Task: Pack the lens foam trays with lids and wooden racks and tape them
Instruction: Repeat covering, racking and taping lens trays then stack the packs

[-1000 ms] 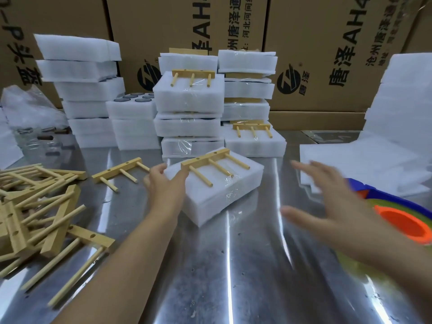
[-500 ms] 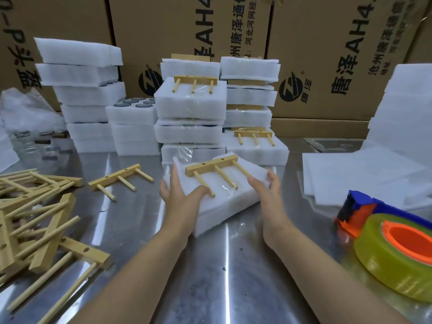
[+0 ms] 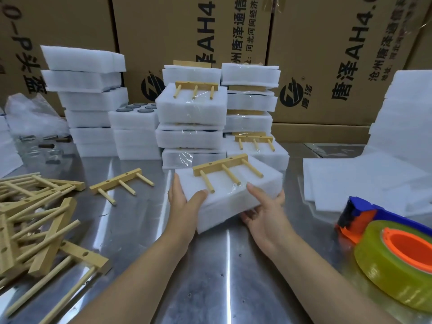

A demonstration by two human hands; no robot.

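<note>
Over steel table (image 3: pixel 210 265) | left hand (image 3: pixel 184 204), right hand (image 3: pixel 266 211) grip foam tray (image 3: pixel 230 202) | right fingertips hidden beneath

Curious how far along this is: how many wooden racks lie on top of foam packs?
3 wooden racks: one on the held pack, one atop the middle stack, one on the low pack right of it. More may hide between packs.

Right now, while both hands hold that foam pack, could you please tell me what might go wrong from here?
The foam pack sits tilted between the left hand and right hand; its wooden rack seems held only by clear tape and might shift.
The stack of packs behind looks uneven; another pack on top could tip it.
The tape dispenser lies near the right forearm and could get knocked.
</note>
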